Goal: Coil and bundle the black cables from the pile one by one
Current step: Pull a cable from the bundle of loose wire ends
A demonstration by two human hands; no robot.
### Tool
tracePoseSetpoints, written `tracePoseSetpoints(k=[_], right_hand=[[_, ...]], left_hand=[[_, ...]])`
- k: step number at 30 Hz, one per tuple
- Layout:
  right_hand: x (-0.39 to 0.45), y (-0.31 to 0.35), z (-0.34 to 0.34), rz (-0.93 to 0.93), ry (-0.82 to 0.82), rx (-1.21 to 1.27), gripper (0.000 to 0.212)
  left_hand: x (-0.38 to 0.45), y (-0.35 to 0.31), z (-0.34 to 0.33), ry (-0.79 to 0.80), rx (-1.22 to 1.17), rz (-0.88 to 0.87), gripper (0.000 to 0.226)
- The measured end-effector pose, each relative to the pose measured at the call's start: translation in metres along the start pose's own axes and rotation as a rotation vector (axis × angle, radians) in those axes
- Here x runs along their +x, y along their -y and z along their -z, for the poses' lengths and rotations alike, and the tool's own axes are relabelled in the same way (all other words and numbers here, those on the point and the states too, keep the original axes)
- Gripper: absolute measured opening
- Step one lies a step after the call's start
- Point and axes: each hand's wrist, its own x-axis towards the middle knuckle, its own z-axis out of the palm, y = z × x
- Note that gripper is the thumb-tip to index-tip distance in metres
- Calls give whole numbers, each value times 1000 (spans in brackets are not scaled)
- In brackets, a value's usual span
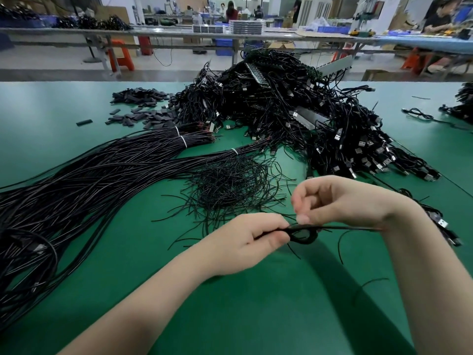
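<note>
1. Head view, the hands: the left hand [245, 242] pinches a small black coil [304, 233] between thumb and curled fingers, held above the green table [256, 316]. The right hand [340, 201] hovers just over the coil with its fingers curled; its blurred fingertips [303, 218] touch the coil's top, but whether they grip a strand cannot be told.
2. Head view, risks: the coil looks springy, so a loosened pinch would likely let the loops open. The free tail [358, 228] running right under the wrist could slip out before it is wrapped. Loose thin wire ties [230, 185] lying near could snag.
3. Head view, materials: the cables are thin, smooth and glossy black. The long straight bundles [102, 175], bound with white ties, lie left; the tangled pile [294, 111] with metal USB plugs heaps behind. The mat is matte and slightly reflective.
</note>
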Motion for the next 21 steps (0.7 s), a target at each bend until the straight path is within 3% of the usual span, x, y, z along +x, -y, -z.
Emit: tracePoseSetpoints(k=[3,8,13,16,21], right_hand=[[8,-5,-5,101,-74,273,19],[33,-2,-26,296,-396,2,28],[38,0,-34,288,-505,-119,30],[39,0,-37,251,-501,-142,28],[43,-1,-44,200,-486,102,18]], left_hand=[[3,-5,-5,-172,-403,136,22],[9,1,-5,-566,-557,354,33],[9,-1,-9,-668,-482,381,43],[9,-1,-10,-694,-505,417,31],[10,-1,-5,-753,-554,410,21]])
